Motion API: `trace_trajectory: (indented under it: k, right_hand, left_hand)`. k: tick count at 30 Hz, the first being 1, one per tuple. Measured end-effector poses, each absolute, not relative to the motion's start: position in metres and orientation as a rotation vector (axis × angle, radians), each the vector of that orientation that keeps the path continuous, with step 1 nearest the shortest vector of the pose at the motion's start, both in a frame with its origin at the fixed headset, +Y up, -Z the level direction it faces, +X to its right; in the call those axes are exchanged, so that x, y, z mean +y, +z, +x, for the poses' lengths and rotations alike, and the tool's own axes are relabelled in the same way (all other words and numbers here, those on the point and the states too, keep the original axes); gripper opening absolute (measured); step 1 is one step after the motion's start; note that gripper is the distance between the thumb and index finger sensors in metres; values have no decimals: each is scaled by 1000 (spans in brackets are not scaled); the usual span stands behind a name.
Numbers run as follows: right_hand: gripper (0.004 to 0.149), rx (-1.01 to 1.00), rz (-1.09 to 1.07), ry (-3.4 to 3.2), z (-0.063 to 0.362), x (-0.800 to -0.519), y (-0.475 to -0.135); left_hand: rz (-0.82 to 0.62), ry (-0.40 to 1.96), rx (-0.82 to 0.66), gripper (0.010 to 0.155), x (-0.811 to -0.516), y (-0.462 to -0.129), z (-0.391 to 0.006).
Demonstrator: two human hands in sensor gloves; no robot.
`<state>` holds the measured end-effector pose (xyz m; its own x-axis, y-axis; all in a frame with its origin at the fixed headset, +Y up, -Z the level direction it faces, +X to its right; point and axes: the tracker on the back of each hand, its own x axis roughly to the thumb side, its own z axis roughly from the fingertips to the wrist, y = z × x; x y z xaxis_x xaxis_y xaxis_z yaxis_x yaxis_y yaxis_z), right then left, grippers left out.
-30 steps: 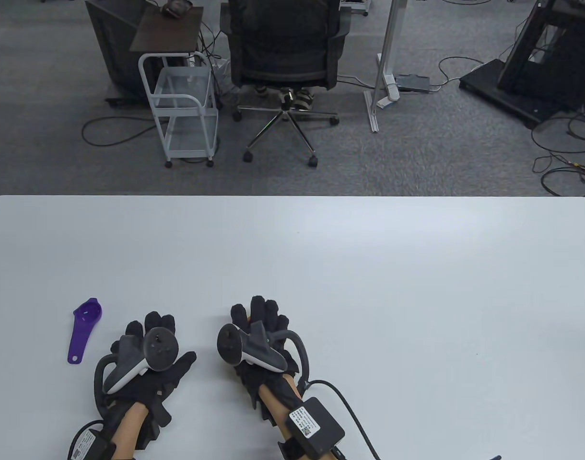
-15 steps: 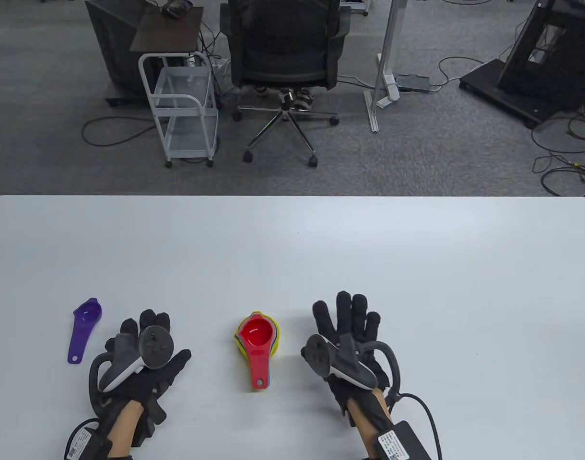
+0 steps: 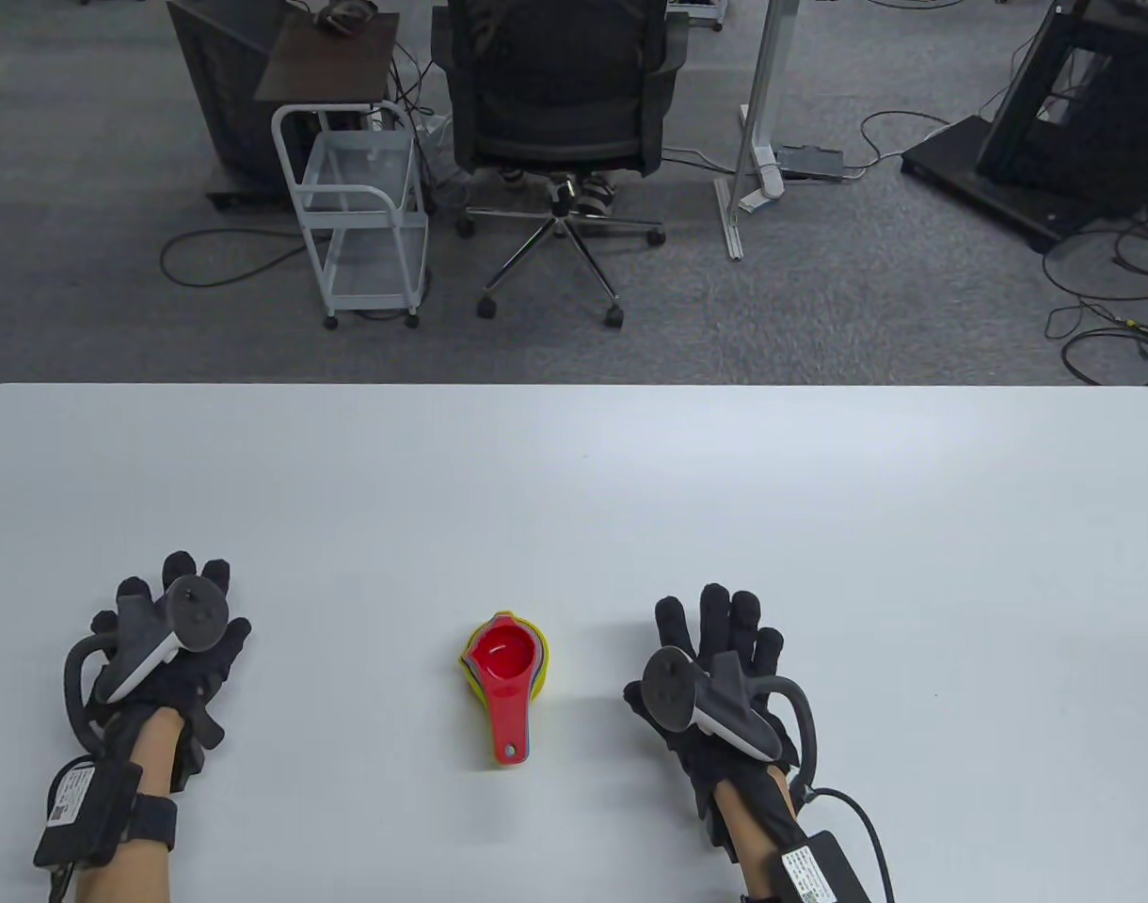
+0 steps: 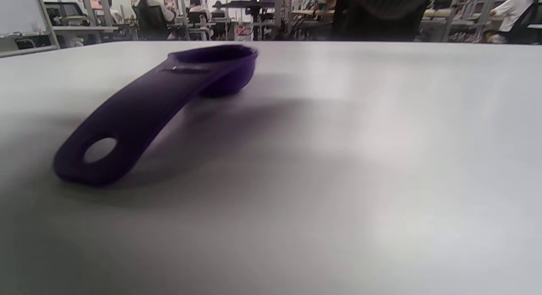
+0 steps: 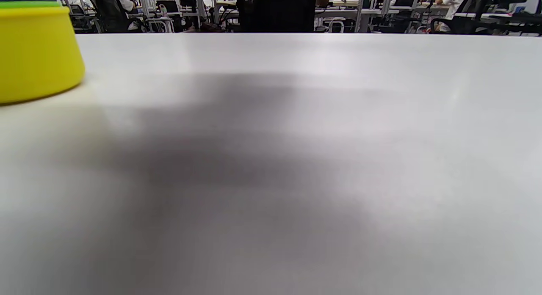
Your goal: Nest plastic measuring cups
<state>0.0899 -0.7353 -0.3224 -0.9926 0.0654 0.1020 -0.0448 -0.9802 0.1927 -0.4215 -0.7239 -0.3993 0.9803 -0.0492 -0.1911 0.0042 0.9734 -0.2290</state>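
The nested cup stack [image 3: 505,661], red on top, sits on the white table [image 3: 630,489] near its front edge, between both hands. The left hand [image 3: 165,649] lies spread over the purple cup [image 4: 161,104]; the right hand [image 3: 715,677] is spread, holding nothing.

No legible text anywhere.

Beyond the far edge of the white table [image 3: 630,470] we see a black office chair [image 3: 560,103], a white cart [image 3: 358,207] and floor cables [image 3: 1101,292].
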Motion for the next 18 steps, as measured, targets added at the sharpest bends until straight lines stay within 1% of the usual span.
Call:
trace_trajectory:
  k: [3, 6, 8, 10, 15, 18]
  right_hand:
    - [88, 325, 158, 3069, 92, -739, -323]
    - [88, 361, 139, 3064, 96, -742, -323]
    - [88, 374, 114, 3054, 100, -744, -323]
    - [88, 378, 97, 3036, 103, -744, -321]
    - [89, 401, 86, 2996, 106, -746, -318]
    - [90, 407, 90, 2984, 105, -747, -319]
  left_hand:
    - [-357, -46, 211, 72, -736, -411, -431]
    - [-418, -98, 235, 74, -748, -414, -433]
    - [-402, -126, 233, 71, -746, -414, -433]
    - [-391, -90, 220, 66, -747, -413, -434]
    - [-408, 158, 214, 72, -757, -408, -444]
    - [-383, 181, 225, 69, -756, -408, -447]
